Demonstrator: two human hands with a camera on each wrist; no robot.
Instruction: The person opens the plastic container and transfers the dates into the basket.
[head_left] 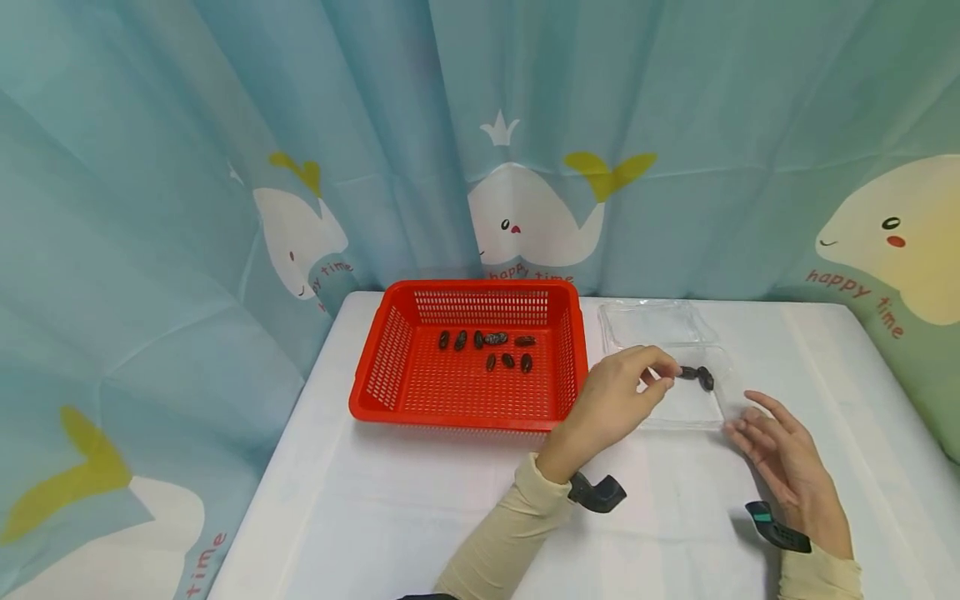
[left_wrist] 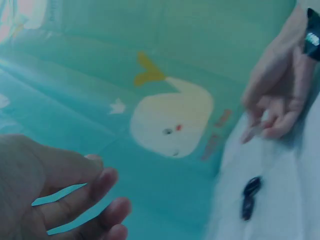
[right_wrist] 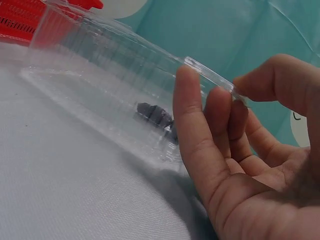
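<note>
A clear plastic box (head_left: pixel 682 425) stands on the table with its lid (head_left: pixel 656 321) folded open behind it. In it, dark wrinkled dates (head_left: pixel 705 379) lie close together near the back right. Over the box reaches my left hand (head_left: pixel 611 400); its thumb and fingers are loosely bent, and no date shows between them in the left wrist view. Those fingertips are close beside the dates. At the box's right side, my right hand (head_left: pixel 787 462) pinches the rim between thumb and fingers, as the right wrist view shows.
To the left stands a red perforated basket (head_left: pixel 468 423) with several dates (head_left: pixel 495 339) spread on its floor. A white cloth (head_left: pixel 337 517) covers the table. Behind it hangs a blue curtain (head_left: pixel 405 167) printed with whales.
</note>
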